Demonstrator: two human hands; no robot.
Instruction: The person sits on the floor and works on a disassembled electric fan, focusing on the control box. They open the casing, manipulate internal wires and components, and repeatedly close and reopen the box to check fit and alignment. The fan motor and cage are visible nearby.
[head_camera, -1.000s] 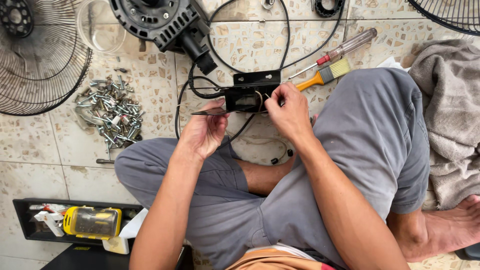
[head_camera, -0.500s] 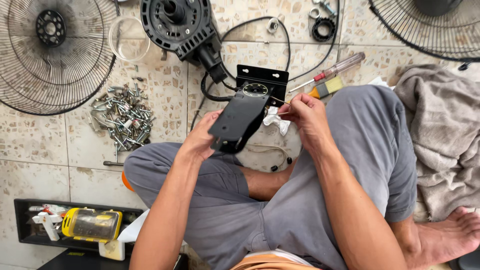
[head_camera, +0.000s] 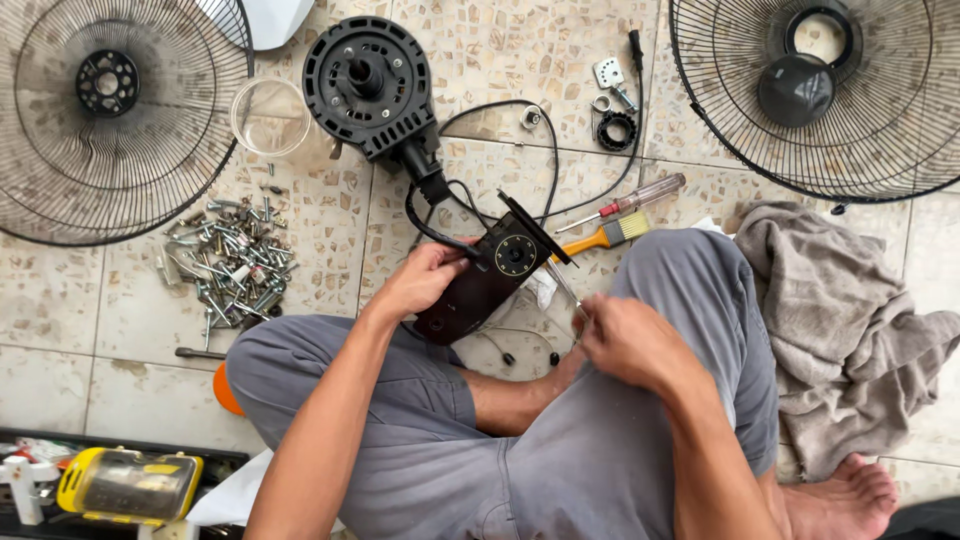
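Fan control housing (head_camera: 480, 285) at frame centre — gripped by left hand (head_camera: 425, 280).
Right hand (head_camera: 625, 340) pinches a thin tool (head_camera: 562, 285) — tip aimed up-left at the housing.

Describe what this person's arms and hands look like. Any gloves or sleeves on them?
Both arms are bare from the elbow down, with no sleeves in view. The left hand and right hand wear no gloves, and I see no rings, watch or wristband. Lower down, the person wears grey trousers and is barefoot.
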